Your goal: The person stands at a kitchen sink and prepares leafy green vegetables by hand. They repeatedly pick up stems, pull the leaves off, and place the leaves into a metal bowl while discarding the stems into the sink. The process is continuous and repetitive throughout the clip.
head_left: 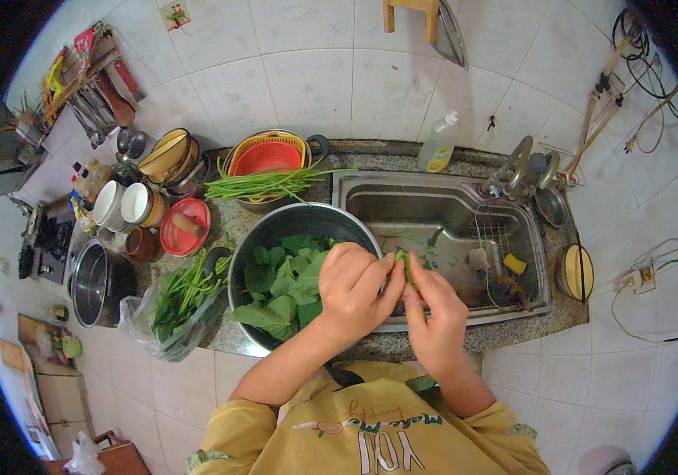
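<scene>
My left hand (359,289) and my right hand (438,321) meet over the sink's near left side. Between their fingertips is a small green stem (404,263); both hands pinch it, and the fingers partly hide it. Under my left forearm and hand stands a big metal bowl (234,273) with broad green leaves (285,281) in it. The bowl's right side is partly covered by my left hand. Small green scraps (426,252) lie on the bottom of the steel sink (450,184).
Left of the bowl, a clear plastic bag (169,344) holds leafy stems (183,297). Long green stalks (268,186) lie across a pot with a red basket (268,157). A dish soap bottle (439,142), faucet (511,170), wire rack (491,233) and yellow sponge (515,264) are around the sink.
</scene>
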The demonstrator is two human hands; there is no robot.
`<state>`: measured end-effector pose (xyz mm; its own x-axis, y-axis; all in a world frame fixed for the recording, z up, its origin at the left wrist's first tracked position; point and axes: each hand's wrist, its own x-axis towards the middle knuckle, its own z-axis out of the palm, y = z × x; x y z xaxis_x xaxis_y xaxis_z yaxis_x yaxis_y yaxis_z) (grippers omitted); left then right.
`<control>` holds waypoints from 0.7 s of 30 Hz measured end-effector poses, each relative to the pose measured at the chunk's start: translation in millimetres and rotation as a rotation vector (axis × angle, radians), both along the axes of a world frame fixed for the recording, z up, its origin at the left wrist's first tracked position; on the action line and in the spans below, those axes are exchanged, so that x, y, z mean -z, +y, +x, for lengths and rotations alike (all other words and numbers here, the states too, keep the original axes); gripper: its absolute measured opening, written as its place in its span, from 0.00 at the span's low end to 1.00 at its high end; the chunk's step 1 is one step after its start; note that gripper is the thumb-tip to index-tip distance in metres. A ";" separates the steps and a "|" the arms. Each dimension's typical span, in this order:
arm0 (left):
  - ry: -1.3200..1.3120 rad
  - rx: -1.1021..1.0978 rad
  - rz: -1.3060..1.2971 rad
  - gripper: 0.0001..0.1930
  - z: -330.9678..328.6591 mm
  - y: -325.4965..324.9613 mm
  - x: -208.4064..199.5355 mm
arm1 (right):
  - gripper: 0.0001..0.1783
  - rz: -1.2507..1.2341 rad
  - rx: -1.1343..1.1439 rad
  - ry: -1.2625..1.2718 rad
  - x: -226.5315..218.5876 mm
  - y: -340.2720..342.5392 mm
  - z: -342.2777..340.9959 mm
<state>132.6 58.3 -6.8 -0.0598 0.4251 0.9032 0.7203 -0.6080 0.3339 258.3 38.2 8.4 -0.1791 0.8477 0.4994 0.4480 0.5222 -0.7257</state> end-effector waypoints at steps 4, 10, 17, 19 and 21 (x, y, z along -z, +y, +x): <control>-0.026 -0.005 -0.051 0.08 -1.3 1.6 0.1 | 0.17 -0.032 -0.033 0.042 3.5 -0.8 -1.8; -0.055 0.032 -0.179 0.07 -1.7 -0.1 -6.7 | 0.13 -0.110 -0.054 0.099 7.2 13.8 14.9; -0.028 -0.004 -0.124 0.07 2.4 5.8 -2.2 | 0.12 -0.263 -0.088 0.299 11.6 9.6 19.8; -0.057 -0.009 -0.129 0.06 4.9 8.6 -1.1 | 0.11 -0.271 -0.065 0.332 8.6 10.1 18.5; -0.089 -0.010 -0.169 0.04 7.0 10.2 0.6 | 0.10 -0.247 -0.063 0.260 10.7 9.3 23.0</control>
<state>139.7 68.5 -7.3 -0.1409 0.5697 0.8097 0.6889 -0.5310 0.4934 281.3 47.5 -2.3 -0.1290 0.9398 0.3164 0.2046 0.3375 -0.9188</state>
